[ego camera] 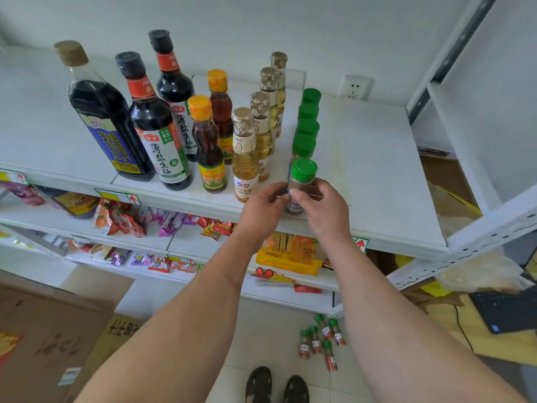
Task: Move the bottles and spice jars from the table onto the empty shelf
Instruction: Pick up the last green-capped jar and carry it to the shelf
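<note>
Top shelf (pixel 363 170): we see dark soy bottles (pixel 157 123) far left.
Left hand (pixel 263 207): our fingertips pinch the spice jar (pixel 302 184).
Spice jar: upright at the shelf's front edge; label half hidden.
Right hand (pixel 325 210): our fingers curl round it.
Floor jars (pixel 322 338): labels unreadable.

Both hands (pixel 293 207) — spice jar (pixel 302 184) — shelf (pixel 377 170)

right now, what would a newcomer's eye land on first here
Both hands, left hand and right hand, pinch a green-capped spice jar at the top shelf front edge. Behind it runs a line of green caps; tall dark sauce bottles stand at the left.
</note>
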